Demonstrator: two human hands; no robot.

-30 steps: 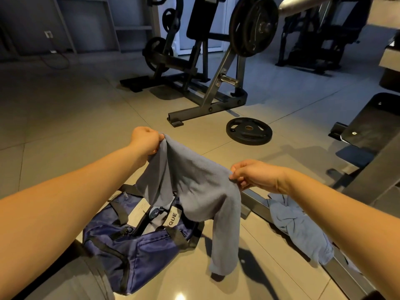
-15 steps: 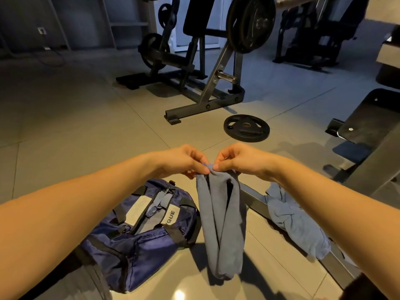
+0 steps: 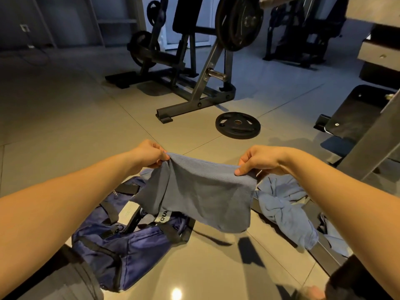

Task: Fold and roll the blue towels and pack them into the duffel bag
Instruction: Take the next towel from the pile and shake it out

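Two hands hold one blue towel stretched in the air between them; the left hand pinches its upper left corner, the right hand pinches the upper right; the towel hangs doubled over one navy duffel bag on the tiled floor; a crumpled heap of blue towels, number unclear, lies just right of it; one weight plate lies flat beyond.

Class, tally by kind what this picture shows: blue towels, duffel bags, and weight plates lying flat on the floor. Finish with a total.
Blue towels: 2 plainly seen, the held towel and the crumpled towel
Duffel bags: 1, the navy duffel bag
Weight plates flat on the floor: 1, the black weight plate
Total: 4
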